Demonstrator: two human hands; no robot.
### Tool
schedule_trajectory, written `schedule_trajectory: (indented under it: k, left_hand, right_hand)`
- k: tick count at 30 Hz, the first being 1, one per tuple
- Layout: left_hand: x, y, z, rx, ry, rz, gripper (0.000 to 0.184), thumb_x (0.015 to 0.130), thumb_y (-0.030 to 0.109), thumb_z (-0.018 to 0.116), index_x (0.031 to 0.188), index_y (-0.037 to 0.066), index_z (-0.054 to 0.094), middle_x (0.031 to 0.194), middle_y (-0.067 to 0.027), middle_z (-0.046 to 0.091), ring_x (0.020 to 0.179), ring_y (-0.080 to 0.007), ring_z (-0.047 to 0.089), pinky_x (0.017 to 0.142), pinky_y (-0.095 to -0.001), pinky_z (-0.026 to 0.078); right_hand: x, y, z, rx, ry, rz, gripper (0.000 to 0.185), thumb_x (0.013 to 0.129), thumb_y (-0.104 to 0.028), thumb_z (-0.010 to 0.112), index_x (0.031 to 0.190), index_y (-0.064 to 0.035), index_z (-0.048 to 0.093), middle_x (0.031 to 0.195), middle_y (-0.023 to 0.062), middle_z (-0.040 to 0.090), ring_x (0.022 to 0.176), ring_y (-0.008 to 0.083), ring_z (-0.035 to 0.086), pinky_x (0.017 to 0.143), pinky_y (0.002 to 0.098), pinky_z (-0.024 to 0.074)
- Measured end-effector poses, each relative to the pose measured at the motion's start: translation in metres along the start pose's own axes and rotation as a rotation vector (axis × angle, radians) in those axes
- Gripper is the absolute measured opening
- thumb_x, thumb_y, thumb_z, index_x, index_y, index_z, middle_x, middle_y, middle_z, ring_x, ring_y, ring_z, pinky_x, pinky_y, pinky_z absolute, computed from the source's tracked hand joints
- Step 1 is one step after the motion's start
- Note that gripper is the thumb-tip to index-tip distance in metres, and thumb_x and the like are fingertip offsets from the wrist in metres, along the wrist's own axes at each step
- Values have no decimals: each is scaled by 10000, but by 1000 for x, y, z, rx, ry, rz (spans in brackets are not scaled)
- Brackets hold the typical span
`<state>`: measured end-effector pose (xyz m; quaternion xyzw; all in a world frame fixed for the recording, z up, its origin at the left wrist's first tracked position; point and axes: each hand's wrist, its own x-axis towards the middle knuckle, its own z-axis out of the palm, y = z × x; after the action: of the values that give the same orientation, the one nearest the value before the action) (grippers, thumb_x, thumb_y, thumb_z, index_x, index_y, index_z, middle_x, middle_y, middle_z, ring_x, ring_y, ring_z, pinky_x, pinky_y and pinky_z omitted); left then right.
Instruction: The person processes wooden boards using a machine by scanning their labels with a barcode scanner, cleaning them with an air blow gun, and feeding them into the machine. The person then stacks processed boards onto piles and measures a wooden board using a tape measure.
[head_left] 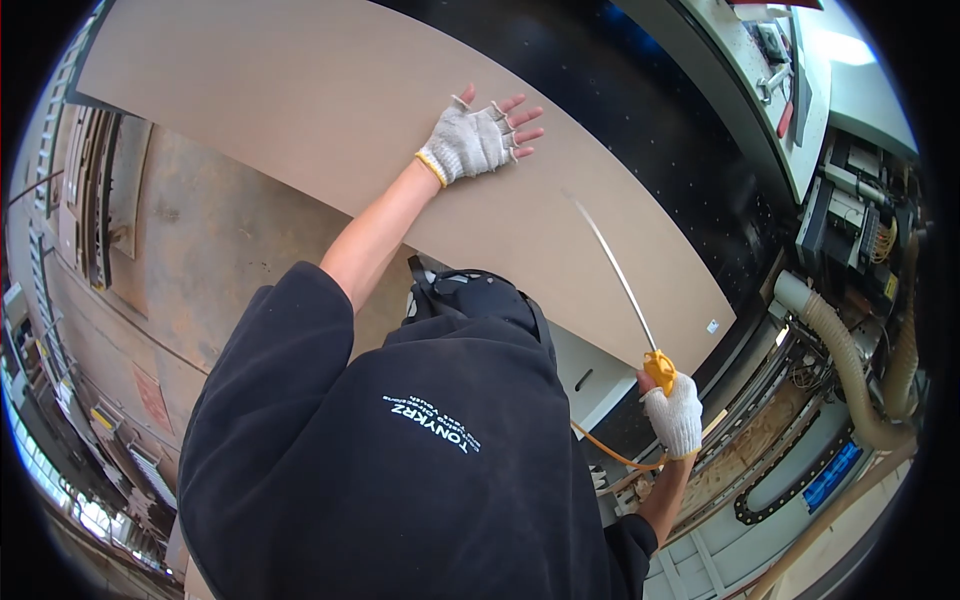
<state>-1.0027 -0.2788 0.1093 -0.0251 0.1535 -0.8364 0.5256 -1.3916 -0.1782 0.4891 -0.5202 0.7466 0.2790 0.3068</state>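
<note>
My left hand (475, 138), in a white knit glove with bare fingertips, is spread open over a large brown board (300, 100). Whether its palm presses on the surface I cannot tell. My right hand (673, 412), gloved the same way, is closed around the yellow handle of an air blow gun (660, 370) near the board's right end. A long thin metal nozzle (615, 265) runs from the gun up across the board, its tip blurred. From the handle an orange hose (610, 450) trails down to the left.
A black perforated machine bed (690, 150) borders the board's far side. At the upper right, a ledge (740, 50) holds tools, including a red-handled one (786, 120). Ribbed ducting (840, 340) and a cable chain (800, 480) stand at the right. Panels (95, 200) lean at the left.
</note>
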Motion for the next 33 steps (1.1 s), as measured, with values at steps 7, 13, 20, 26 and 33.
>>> schedule_trajectory:
  k: [7, 13, 20, 26, 33]
  left_hand:
    - [1, 1, 3, 71, 88, 5, 845, 1049, 715, 453, 1637, 109, 483, 1721, -195, 421, 1547, -489, 421, 1252, -664, 367]
    - [0, 1, -1, 30, -9, 3, 802, 1062, 693, 436, 1631, 131, 494, 1720, -202, 423, 1538, -498, 428, 1247, -670, 362]
    - [-2, 1, -7, -8, -70, -68, 752, 1060, 633, 437, 1585, 107, 546, 1700, -177, 473, 1527, -448, 465, 1264, -622, 352]
    - [5, -37, 38, 302, 396, 63, 782, 1085, 607, 404, 1700, 123, 405, 1780, -144, 355, 1611, -375, 367, 1307, -587, 300]
    - [-2, -13, 2, 279, 145, -11, 806, 1086, 602, 448, 1722, 115, 350, 1787, -146, 338, 1605, -380, 373, 1285, -571, 351]
  right_hand:
    - [-28, -20, 6, -34, 45, -142, 431, 992, -452, 764, 1035, -23, 769, 774, 173, 728, 737, 346, 744, 714, 425, 563]
    - [-23, -30, 23, -25, 132, -311, 400, 999, -425, 762, 1025, -26, 775, 725, 165, 708, 678, 351, 731, 682, 423, 561]
    - [-16, -23, 33, -235, 110, -221, 407, 986, -496, 735, 1142, -123, 778, 862, 194, 768, 868, 440, 754, 753, 510, 585]
    - [18, 144, -14, -134, 401, 361, 513, 1034, -538, 614, 1085, -64, 804, 991, 257, 785, 998, 468, 753, 871, 553, 580]
    - [-36, 338, -15, -103, 496, 825, 678, 984, -590, 639, 1104, 59, 794, 1040, 332, 777, 1070, 483, 760, 908, 531, 577]
